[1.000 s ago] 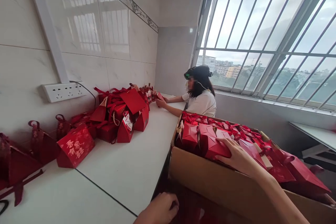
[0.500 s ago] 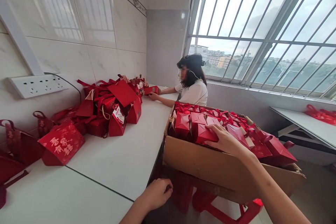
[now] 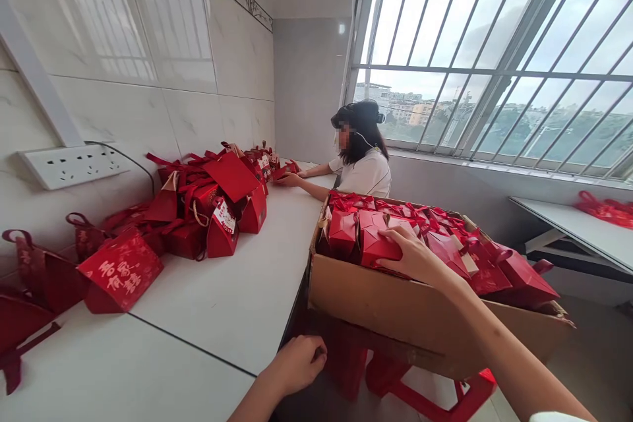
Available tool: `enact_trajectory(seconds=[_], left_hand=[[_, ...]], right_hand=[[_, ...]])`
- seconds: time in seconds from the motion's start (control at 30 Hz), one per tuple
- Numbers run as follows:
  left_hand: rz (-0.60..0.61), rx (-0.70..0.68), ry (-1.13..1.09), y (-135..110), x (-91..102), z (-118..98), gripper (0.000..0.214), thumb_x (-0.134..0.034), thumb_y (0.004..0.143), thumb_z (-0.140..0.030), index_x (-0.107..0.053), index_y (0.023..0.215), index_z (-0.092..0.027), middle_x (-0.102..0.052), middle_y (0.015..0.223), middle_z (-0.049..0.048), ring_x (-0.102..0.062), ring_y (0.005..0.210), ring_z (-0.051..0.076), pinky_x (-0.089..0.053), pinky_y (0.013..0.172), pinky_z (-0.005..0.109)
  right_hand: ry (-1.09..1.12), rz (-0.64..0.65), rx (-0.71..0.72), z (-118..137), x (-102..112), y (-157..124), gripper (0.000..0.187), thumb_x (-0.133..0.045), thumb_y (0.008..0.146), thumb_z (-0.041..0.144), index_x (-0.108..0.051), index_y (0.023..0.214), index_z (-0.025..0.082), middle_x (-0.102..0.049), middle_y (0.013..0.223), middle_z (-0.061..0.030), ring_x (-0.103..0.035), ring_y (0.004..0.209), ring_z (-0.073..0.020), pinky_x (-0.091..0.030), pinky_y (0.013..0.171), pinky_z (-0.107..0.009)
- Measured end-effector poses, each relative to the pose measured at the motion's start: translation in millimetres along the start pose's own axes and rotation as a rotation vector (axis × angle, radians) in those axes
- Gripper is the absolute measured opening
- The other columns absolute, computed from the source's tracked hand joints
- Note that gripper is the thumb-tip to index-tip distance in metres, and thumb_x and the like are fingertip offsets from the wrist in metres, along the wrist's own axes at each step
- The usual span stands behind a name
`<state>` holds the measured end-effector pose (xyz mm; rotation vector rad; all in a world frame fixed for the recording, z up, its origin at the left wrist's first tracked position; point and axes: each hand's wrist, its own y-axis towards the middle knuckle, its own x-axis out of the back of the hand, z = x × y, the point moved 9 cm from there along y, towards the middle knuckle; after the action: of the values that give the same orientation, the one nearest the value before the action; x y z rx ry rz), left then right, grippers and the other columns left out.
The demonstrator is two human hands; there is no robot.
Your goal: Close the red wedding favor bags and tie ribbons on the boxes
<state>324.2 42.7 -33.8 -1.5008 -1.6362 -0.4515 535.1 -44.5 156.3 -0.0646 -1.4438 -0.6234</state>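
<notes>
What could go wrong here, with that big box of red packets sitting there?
The cardboard carton sits on a red stool and overhangs it, so it might tip as the right hand pulls a red gift box out. The heaped boxes could also spill over the rim.

Right hand [image 3: 414, 254] reaching, left hand [image 3: 297, 364] curled.

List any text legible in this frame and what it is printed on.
Gold Chinese characters on the red gift box lying at the left of the counter: present, but too blurred to read with certainty.
White tag on a red gift bag in the pile: printing too small to read.
Nothing else bears readable text.
</notes>
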Motion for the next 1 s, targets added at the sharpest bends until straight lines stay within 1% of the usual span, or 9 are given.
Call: enact_trajectory(seconds=[0.13,0.23,0.43,0.53,0.63,0.7,0.87,1.0], left_hand=[[0.003,-0.001,0.005,-2,0.9,-2,0.031,-0.041,0.086,-0.026,-0.067,0.102,-0.022,-0.072,0.098,0.0061,-0.067,0.089,0.023,-0.047,0.076,0.029],[0.010,0.001,0.007,-3,2.3,-5,0.032,-0.040,0.086,-0.025,-0.068,0.102,-0.022,-0.072,0.097,0.0057,-0.067,0.087,0.022,-0.047,0.075,0.028],[0.010,0.010,0.008,-4,4.4,-6,0.032,-0.039,0.086,-0.025,-0.067,0.102,-0.021,-0.072,0.097,0.0060,-0.067,0.087,0.022,-0.047,0.075,0.028],[0.015,0.006,0.002,-3,3.6,-6,0.032,-0.039,0.086,-0.024,-0.067,0.101,-0.021,-0.072,0.099,0.0059,-0.066,0.089,0.022,-0.047,0.077,0.028],[0.017,-0.003,-0.005,-2,3.0,-6,0.032,-0.039,0.086,-0.024,-0.067,0.101,-0.021,-0.071,0.101,0.0060,-0.066,0.091,0.022,-0.046,0.078,0.029],[0.017,-0.003,-0.009,-2,2.8,-6,0.032,-0.039,0.087,-0.025,-0.067,0.102,-0.021,-0.071,0.101,0.0063,-0.066,0.091,0.022,-0.046,0.078,0.029],[0.022,0.009,-0.020,-2,1.8,-4,0.032,-0.039,0.087,-0.026,-0.067,0.103,-0.021,-0.072,0.098,0.0062,-0.066,0.087,0.022,-0.047,0.075,0.028],[0.027,0.007,-0.024,-2,1.1,-4,0.032,-0.040,0.087,-0.026,-0.067,0.102,-0.021,-0.072,0.100,0.0061,-0.066,0.090,0.022,-0.047,0.077,0.029]], right_hand=[[0.033,-0.034,0.023,2,-10,-5,0.052,-0.065,0.075,0.040,-0.055,0.122,0.020,-0.049,0.127,-0.0127,-0.052,0.117,-0.0308,-0.044,0.099,-0.045],[0.047,-0.044,-0.001,1,-11,-5,0.054,-0.067,0.073,0.041,-0.056,0.122,0.020,-0.048,0.128,-0.0126,-0.052,0.117,-0.0311,-0.043,0.100,-0.045],[0.134,-0.086,-0.037,-3,-9,-1,0.049,-0.062,0.078,0.046,-0.058,0.120,0.023,-0.053,0.124,-0.0104,-0.054,0.114,-0.0292,-0.044,0.098,-0.045],[0.128,-0.068,-0.028,-1,-19,-1,0.050,-0.064,0.076,0.043,-0.057,0.121,0.023,-0.053,0.124,-0.0111,-0.052,0.116,-0.0298,-0.043,0.099,-0.046],[0.124,-0.030,-0.017,1,-32,0,0.052,-0.067,0.074,0.036,-0.056,0.122,0.018,-0.053,0.124,-0.0131,-0.050,0.119,-0.0302,-0.042,0.100,-0.046],[0.122,-0.025,-0.022,0,-38,0,0.052,-0.067,0.073,0.034,-0.057,0.122,0.018,-0.053,0.123,-0.0132,-0.049,0.119,-0.0302,-0.042,0.100,-0.046],[0.127,-0.048,-0.035,-5,-38,0,0.053,-0.066,0.075,0.037,-0.055,0.124,0.019,-0.052,0.126,-0.0122,-0.049,0.120,-0.0289,-0.041,0.102,-0.046],[0.075,-0.060,0.012,1,-38,-3,0.052,-0.063,0.079,0.039,-0.053,0.125,0.018,-0.052,0.126,-0.0136,-0.048,0.120,-0.0308,-0.041,0.100,-0.048]])
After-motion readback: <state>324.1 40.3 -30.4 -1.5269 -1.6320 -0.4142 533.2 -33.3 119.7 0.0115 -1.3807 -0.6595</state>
